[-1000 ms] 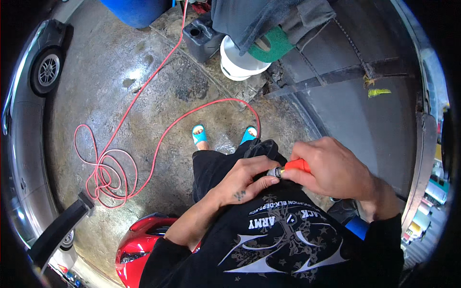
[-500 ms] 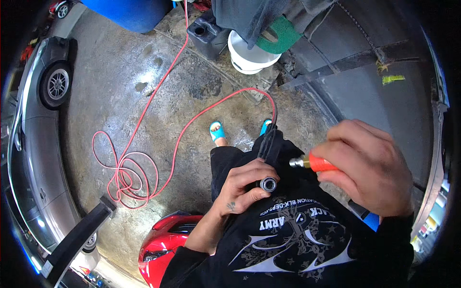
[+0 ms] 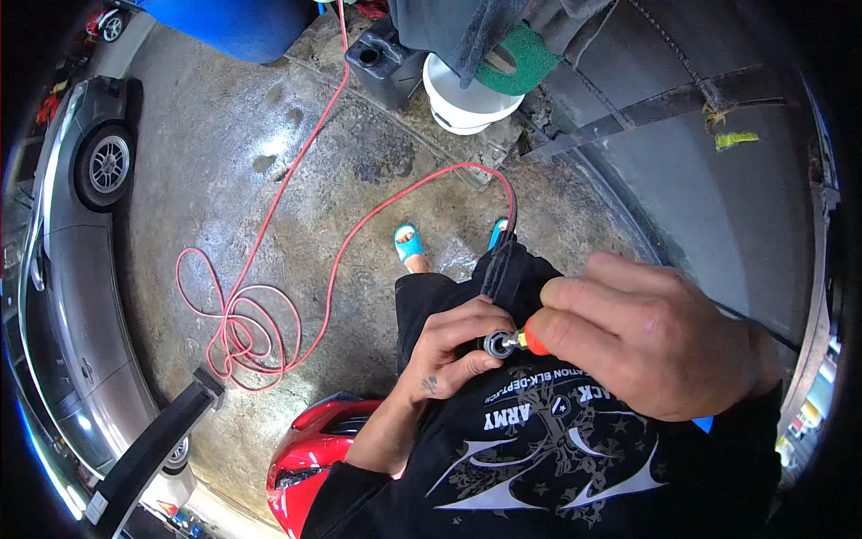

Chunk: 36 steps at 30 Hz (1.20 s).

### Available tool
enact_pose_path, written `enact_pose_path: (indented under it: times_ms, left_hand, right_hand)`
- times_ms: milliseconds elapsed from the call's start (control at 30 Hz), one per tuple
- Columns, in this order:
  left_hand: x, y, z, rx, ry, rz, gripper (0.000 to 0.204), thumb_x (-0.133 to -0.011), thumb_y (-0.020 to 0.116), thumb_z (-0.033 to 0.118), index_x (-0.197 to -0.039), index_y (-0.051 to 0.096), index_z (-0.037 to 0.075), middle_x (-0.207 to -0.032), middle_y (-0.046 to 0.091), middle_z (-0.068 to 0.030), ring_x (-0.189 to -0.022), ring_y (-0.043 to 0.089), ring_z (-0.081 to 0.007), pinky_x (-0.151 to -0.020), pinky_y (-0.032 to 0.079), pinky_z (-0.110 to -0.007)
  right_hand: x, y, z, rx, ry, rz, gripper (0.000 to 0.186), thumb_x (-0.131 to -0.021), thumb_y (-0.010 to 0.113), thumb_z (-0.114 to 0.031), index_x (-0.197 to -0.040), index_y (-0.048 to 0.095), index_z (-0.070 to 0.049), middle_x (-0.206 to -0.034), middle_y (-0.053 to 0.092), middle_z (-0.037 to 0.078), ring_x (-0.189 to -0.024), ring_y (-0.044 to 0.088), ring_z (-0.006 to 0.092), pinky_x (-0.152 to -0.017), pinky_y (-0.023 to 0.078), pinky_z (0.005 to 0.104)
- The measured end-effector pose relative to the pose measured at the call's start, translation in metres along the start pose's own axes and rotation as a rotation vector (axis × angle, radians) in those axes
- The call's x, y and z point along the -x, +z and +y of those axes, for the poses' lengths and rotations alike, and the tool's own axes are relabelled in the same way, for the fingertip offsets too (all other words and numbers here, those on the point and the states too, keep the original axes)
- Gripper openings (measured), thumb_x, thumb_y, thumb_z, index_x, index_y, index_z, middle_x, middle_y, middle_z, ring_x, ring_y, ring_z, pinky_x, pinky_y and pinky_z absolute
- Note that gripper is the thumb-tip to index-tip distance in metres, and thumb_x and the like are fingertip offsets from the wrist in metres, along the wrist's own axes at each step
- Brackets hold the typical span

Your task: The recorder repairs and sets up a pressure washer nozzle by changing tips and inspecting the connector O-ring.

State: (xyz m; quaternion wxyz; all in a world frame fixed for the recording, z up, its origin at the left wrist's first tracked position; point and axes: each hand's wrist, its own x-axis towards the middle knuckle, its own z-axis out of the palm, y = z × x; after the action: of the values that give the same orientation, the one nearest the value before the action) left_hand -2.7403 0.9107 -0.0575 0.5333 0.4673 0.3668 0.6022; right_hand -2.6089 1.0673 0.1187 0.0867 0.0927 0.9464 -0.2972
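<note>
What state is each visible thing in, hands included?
left hand: closed around coupler
coupler: mouth exposed
right hand: closed on fitting
fitting: tip at coupler's mouth, insertion unclear
hose: partly looped on floor
bucket: upright
jug: upright, uncapped
pad: over bucket's rim
cloth: draped
sandals: worn

Lighting uneven, cool white. Strong glare on floor [image 3: 274, 144]; small highlights and dark shadow strip along grey car [image 3: 85, 278]. Left hand [image 3: 460, 349] and right hand [image 3: 642, 337] well lit. Black shirt [image 3: 584, 440] loses fold detail. Fisheye: car bows at rim, corners black. Items [image 3: 813, 404] at right edge smeared, colour-fringed.
</note>
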Motion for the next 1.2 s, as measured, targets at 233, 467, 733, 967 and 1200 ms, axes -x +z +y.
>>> enact_pose_path:
  times_ms: [233, 467, 733, 967, 1200]
  left_hand:
    - [-0.005, 0.001, -0.010, -0.002, -0.042, -0.080, 0.034, -0.083, 0.068, 0.019, -0.103, 0.060, -0.007, -0.096, 0.061, -0.0172, -0.086, 0.058, -0.0300, -0.076, 0.047, -0.037]
    - [-0.005, 0.008, -0.012, -0.083, -0.142, -0.004, 0.031, -0.085, 0.066, 0.020, -0.103, 0.060, -0.004, -0.092, 0.061, -0.0149, -0.083, 0.061, -0.0280, -0.075, 0.047, -0.034]
    - [-0.013, 0.011, -0.004, -0.108, -0.087, -0.042, 0.028, -0.086, 0.065, 0.019, -0.103, 0.060, -0.003, -0.092, 0.061, -0.0155, -0.083, 0.060, -0.0320, -0.074, 0.047, -0.036]
    - [-0.011, 0.012, -0.012, -0.038, -0.148, -0.028, 0.029, -0.085, 0.066, 0.018, -0.105, 0.059, -0.003, -0.093, 0.060, -0.0149, -0.084, 0.060, -0.0285, -0.075, 0.046, -0.035]
    - [-0.038, 0.013, -0.001, -0.097, -0.125, -0.057, 0.033, -0.086, 0.066, 0.020, -0.111, 0.056, -0.001, -0.093, 0.060, -0.0159, -0.085, 0.059, -0.0297, -0.076, 0.046, -0.035]
  right_hand:
    - [-0.004, 0.025, -0.004, 0.132, -0.165, 0.046, 0.010, -0.074, 0.062, -0.011, -0.079, 0.057, -0.003, -0.083, 0.051, 0.007, -0.071, 0.050, 0.0182, -0.059, 0.044, 0.0283]
    - [-0.015, 0.019, 0.011, 0.041, -0.043, -0.176, 0.011, -0.084, 0.058, -0.013, -0.089, 0.056, -0.003, -0.079, 0.055, 0.010, -0.078, 0.058, 0.0229, -0.069, 0.049, 0.0349]
    - [-0.007, 0.004, 0.005, 0.032, -0.048, -0.127, 0.014, -0.086, 0.055, -0.010, -0.092, 0.054, 0.003, -0.083, 0.052, 0.012, -0.081, 0.059, 0.0249, -0.068, 0.050, 0.0341]
    - [0.000, 0.017, 0.008, 0.042, 0.051, -0.199, 0.014, -0.084, 0.056, -0.009, -0.092, 0.055, 0.003, -0.085, 0.050, 0.010, -0.083, 0.058, 0.0253, -0.071, 0.050, 0.0363]
    - [0.000, -0.007, 0.019, -0.164, 0.197, -0.119, 0.034, -0.078, 0.069, -0.014, -0.107, 0.056, -0.001, -0.098, 0.054, 0.016, -0.091, 0.060, 0.0321, -0.076, 0.049, 0.0412]
